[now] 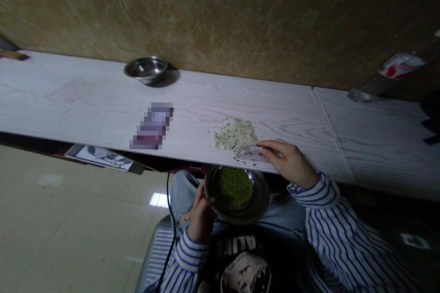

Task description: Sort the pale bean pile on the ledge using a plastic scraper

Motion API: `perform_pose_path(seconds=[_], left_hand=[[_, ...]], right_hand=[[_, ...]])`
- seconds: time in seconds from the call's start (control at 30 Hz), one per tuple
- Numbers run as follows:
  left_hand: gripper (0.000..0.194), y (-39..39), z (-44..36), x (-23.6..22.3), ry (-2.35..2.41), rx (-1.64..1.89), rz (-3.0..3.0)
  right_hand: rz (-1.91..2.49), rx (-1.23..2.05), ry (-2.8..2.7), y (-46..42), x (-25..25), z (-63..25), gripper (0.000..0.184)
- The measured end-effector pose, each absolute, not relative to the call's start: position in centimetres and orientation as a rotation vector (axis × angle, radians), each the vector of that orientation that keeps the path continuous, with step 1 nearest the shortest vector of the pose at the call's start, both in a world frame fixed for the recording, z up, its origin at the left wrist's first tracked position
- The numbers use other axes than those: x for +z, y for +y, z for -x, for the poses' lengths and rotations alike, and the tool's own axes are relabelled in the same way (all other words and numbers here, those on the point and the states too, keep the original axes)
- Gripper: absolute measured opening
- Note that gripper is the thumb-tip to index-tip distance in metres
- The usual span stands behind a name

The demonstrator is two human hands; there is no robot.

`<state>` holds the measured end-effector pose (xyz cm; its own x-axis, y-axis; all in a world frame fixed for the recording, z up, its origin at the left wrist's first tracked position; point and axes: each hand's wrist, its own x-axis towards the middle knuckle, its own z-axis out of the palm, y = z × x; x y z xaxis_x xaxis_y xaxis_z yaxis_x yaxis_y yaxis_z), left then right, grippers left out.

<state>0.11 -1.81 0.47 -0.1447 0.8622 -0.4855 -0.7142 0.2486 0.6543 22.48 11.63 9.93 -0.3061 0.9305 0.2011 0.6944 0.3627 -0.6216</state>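
At table (85, 100), L hand (202, 210) grips steel bowl (261, 201) of mung beans (235, 187), R hand (288, 162) pinches plastic sheet (250, 153)

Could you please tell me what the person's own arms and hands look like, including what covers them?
The left hand and right hand are bare and ungloved. Both arms wear long white shirt sleeves with narrow navy stripes, and a thin black cable runs past the left sleeve.

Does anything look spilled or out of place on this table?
A loose heap of pale rice-like grains flecked with green lies straight on the white wood-grain tabletop, outside any container; stray green grains dot the table near the right hand.
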Motion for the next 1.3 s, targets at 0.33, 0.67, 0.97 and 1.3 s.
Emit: perform_pose_path(seconds=[0.33, 0.67, 0.97, 1.3], left_hand=[[0.056, -1.7, -0.1, 0.4, 1.014, 1.383, -0.17], [0.057, -1.7, 0.0, 0.2, 1.002, 1.392, -0.204], [0.052, -1.7, 0.2, 0.7, 1.002, 1.421, -0.204], [0.055, -1.7, 0.5, 0.6, 1.012, 1.427, -0.198]], right_hand=[[1.459, 0.55, -2.035, 12.1, 9.8, -22.9, 0.026], [1.423, 0.588, -2.064, 12.1, 9.9, -22.0, 0.026], [1.416, 0.576, -2.107, 12.0, 10.0, -21.4, 0.025], [1.328, 0.618, -2.148, 12.1, 9.7, -20.9, 0.024]])
